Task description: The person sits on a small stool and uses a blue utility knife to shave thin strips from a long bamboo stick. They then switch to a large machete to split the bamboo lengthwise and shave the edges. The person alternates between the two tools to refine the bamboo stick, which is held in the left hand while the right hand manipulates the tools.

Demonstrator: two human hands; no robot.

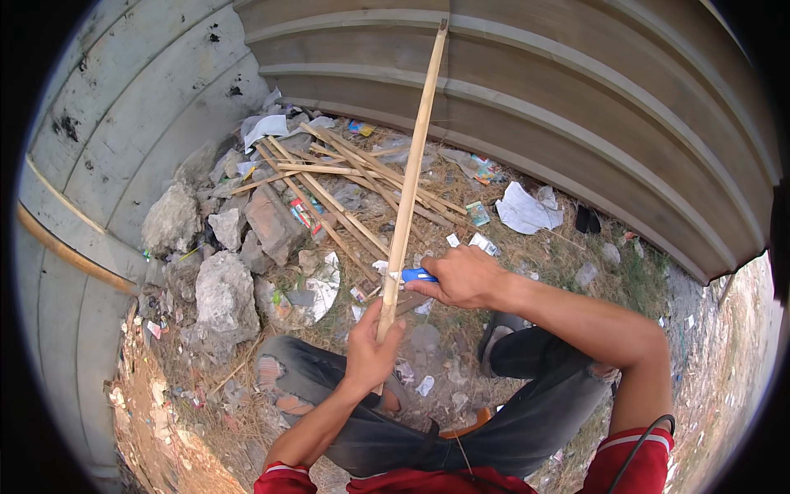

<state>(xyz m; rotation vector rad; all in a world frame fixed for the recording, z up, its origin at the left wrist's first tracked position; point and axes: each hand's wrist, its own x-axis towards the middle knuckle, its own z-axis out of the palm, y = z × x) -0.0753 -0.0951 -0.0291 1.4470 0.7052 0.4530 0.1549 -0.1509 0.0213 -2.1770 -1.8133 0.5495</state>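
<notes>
The left hand wraps the near part of a long stick, which points far toward the metal fence. The right hand clenches a blue knife, its blade against the stick. Skidding nearward along the wood, the blade could cut the left hand just beside it.

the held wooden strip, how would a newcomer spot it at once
Start at the brown ribbed wall across the top. The long wooden strip overlaps it, running down to the left hand. Unlike the loose strips piled beyond, it is held up.
</notes>
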